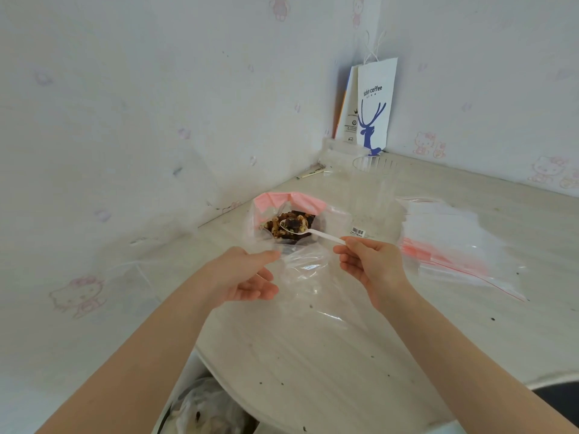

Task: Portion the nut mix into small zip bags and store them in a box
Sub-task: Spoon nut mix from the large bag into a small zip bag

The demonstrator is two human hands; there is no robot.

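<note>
Head view, right hand pinching spoon, left hand pinching small bag, nut mix beyond, cup behind

Spoon in nut mix

Right hand pinched white spoon, bowl loaded over nut mix; left hand held small zip bag beside it.

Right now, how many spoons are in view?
1: a white plastic spoon, its handle pinched by the right hand, its bowl loaded with nut mix over the open pink-topped bag. None other shows.
</note>
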